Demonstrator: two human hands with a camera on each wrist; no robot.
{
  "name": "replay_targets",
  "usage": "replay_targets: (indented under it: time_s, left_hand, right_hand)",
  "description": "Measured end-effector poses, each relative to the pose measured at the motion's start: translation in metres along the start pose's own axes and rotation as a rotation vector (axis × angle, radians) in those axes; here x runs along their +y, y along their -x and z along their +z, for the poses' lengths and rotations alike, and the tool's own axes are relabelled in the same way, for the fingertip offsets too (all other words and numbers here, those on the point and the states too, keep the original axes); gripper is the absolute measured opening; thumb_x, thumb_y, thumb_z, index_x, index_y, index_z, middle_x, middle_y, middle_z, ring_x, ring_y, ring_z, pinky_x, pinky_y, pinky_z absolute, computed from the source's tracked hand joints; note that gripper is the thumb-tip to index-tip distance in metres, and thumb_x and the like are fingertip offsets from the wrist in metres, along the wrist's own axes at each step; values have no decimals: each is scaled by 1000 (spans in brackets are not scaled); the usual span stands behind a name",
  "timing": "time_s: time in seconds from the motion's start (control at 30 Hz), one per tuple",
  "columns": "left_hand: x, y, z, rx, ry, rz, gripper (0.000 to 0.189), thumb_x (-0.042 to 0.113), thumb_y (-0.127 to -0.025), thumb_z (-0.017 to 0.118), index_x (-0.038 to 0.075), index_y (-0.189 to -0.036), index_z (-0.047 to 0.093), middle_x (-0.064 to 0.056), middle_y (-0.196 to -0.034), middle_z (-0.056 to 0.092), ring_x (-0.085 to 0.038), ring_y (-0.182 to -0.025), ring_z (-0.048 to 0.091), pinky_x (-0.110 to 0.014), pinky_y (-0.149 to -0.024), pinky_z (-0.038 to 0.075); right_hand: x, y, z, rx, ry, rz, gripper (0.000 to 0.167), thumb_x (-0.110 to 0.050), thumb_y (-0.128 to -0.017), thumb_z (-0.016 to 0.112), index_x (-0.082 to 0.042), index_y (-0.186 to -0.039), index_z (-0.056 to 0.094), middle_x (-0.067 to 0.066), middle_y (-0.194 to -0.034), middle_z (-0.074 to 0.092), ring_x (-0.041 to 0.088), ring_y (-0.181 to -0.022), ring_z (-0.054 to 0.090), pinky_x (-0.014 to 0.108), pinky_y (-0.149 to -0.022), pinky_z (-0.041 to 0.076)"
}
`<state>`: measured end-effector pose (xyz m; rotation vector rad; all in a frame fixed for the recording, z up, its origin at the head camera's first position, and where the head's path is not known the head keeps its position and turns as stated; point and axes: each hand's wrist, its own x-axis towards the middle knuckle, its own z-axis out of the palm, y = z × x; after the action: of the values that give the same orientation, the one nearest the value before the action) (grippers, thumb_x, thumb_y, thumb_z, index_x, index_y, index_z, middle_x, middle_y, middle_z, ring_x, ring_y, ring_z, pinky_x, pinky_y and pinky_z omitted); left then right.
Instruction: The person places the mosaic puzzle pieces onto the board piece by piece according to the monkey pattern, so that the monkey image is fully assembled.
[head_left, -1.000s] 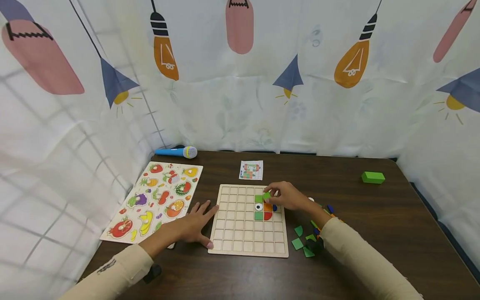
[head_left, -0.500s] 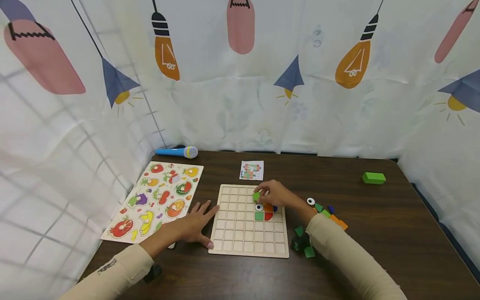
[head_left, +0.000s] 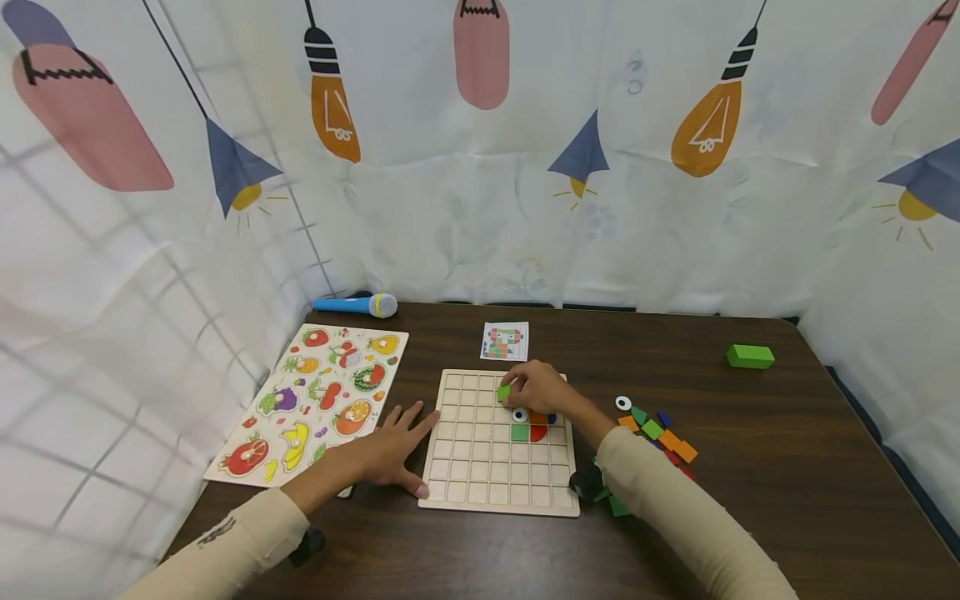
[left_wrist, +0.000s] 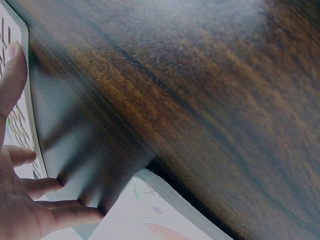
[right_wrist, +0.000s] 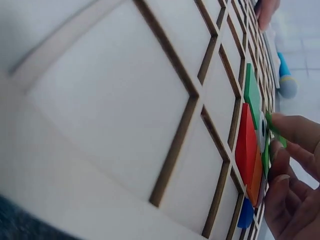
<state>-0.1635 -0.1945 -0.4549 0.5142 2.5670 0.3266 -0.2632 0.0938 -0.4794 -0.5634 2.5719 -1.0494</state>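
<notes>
A wooden grid board (head_left: 480, 472) lies on the table. My right hand (head_left: 542, 390) pinches a bright green tile (head_left: 503, 392) over its upper part; the tile shows edge-on between fingertips in the right wrist view. Below it on the grid lie a white eye tile (head_left: 520, 414), an orange tile (head_left: 537, 419), a green square (head_left: 519, 432), a red rounded piece (right_wrist: 244, 140) and a blue piece (right_wrist: 246, 214). With fingers spread, my left hand (head_left: 390, 450) rests at the board's left side; its thumb touches the lower left corner.
Loose coloured tiles (head_left: 667, 437) lie right of the board, partly behind the right sleeve. A small pattern card (head_left: 505, 341) sits beyond the board. Leftward are a fruit-picture board (head_left: 303, 408) and a blue toy microphone (head_left: 352, 305). A green block (head_left: 750, 357) stands far right.
My right hand has moved left across the board's top rows with the green tile, from above the orange tile to left of the eye tile. The left hand stays in place.
</notes>
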Motion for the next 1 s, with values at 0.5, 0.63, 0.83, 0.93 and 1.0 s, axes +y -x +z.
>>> replay_targets:
  time_s: [0.5,0.63,0.83,0.93,1.0]
  left_hand:
    - [0,-1,0,4,3,7,113,51,-73,85,16,-160,23,-24,-166,13,-57,-148,13,-69,-111,29]
    - [2,1,-1,4,4,15,113,51,-73,85,14,-160,23,-26,-165,14,-59,-147,14,-70,-110,30]
    - [2,1,-2,2,-4,16,113,52,-73,85,14,-160,23,-25,-165,14,-59,-147,14,-70,-111,29]
    - [2,0,-1,0,-9,8,113,52,-73,85,15,-160,23,-25,-165,14,-58,-147,14,-69,-111,30]
    - [2,-1,-1,0,-12,4,113,53,-73,85,15,-160,24,-25,-165,14,-58,-147,14,-68,-111,30]
  right_hand:
    - [-10,0,2,14,90,58,19,-22,-83,84,-15,-100,79,-4,-80,64,12,-70,56,25,-63,44]
    - [-12,0,4,16,109,68,18,-23,-83,84,-17,-100,79,-5,-80,64,12,-70,55,26,-63,43]
    - [-14,0,5,9,120,77,19,-25,-85,82,-18,-102,79,-5,-80,64,13,-71,56,27,-62,44]
    - [-12,1,3,3,111,52,20,-26,-87,80,-17,-104,78,-6,-82,66,12,-72,56,26,-63,45]
    - [-8,4,0,-3,86,-1,21,-25,-89,78,-15,-107,77,-5,-85,68,12,-73,57,27,-64,47]
